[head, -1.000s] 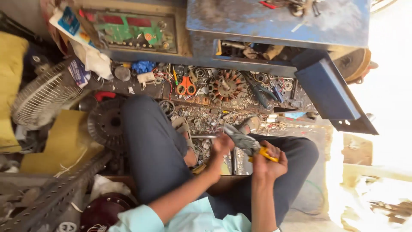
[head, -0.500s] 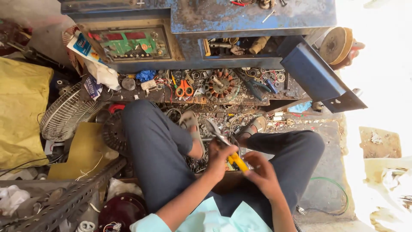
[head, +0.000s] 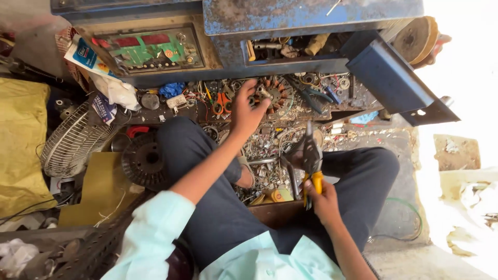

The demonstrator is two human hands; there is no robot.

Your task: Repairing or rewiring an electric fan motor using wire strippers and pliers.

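Note:
My left hand [head: 245, 110] reaches forward over the littered floor, its fingers spread and touching a round motor stator with copper windings [head: 275, 93]. My right hand [head: 322, 199] stays near my lap, gripping the yellow handles of a pair of pliers [head: 311, 155] whose dark jaws point away from me. I sit cross-legged in dark trousers [head: 207, 176] and a pale green shirt. Scattered metal scraps [head: 270, 142] lie between my knees.
A blue metal cabinet [head: 311, 15] with an open door [head: 389, 78] stands ahead. Orange-handled scissors [head: 223, 103], a green circuit board [head: 150, 52], a fan guard [head: 72, 140], a black round motor part [head: 148, 161] and a yellow sack [head: 21, 145] crowd the left.
My left hand let go of the pliers and stretched forward to the round stator. My right hand keeps the pliers, now pointing away. The view shifted a little.

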